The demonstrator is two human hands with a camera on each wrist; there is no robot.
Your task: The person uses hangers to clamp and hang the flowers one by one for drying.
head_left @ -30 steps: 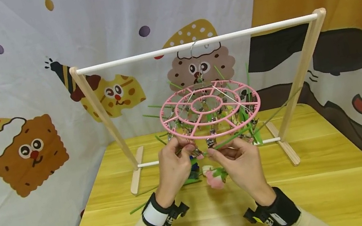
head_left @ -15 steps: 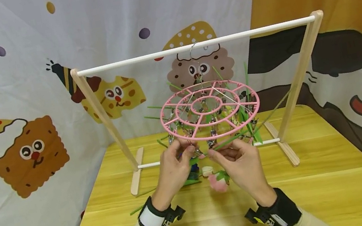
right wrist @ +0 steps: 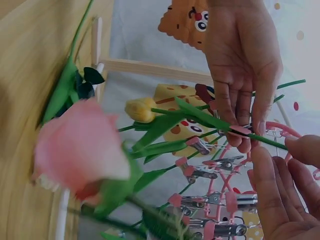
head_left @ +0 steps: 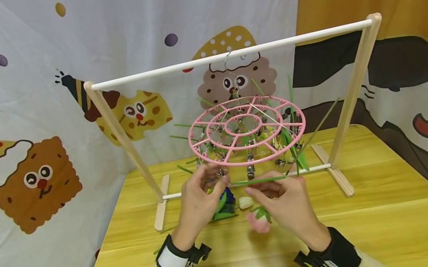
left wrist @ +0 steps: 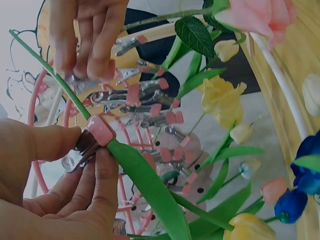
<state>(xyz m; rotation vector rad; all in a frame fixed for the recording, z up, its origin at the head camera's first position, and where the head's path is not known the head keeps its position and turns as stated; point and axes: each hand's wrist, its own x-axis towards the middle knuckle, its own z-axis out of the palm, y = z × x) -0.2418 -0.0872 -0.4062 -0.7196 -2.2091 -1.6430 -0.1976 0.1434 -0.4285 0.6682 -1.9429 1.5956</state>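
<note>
In the head view my left hand (head_left: 197, 198) is below the near left rim of a pink round clip hanger (head_left: 227, 162). Thumb and fingers pinch a metal clip with pink tips (left wrist: 100, 131), whose tips bite on the green stem of a yellow tulip (right wrist: 140, 109). The tulip's bare stem end runs rightward over my right hand (head_left: 287, 197). That hand's fingers are loosely bent, with thumb and forefinger apart beside the stem. A pink rose (head_left: 258, 221) with a long stem hangs head down just left of the right hand.
The hanger hooks on the white bar (head_left: 168, 68) of a wooden rack. Several clips hold other artificial flowers, among them a ruffled yellow bloom (left wrist: 222, 102). On the table (head_left: 237, 263) lie a blue flower (head_left: 227, 195) and a white tulip bud (head_left: 245, 202).
Both hands have moved slightly down. The tulip stem has dropped from a rightward upward slant to nearly level, and the right thumb and forefinger have come off it. The pink rose hangs slightly lower.
</note>
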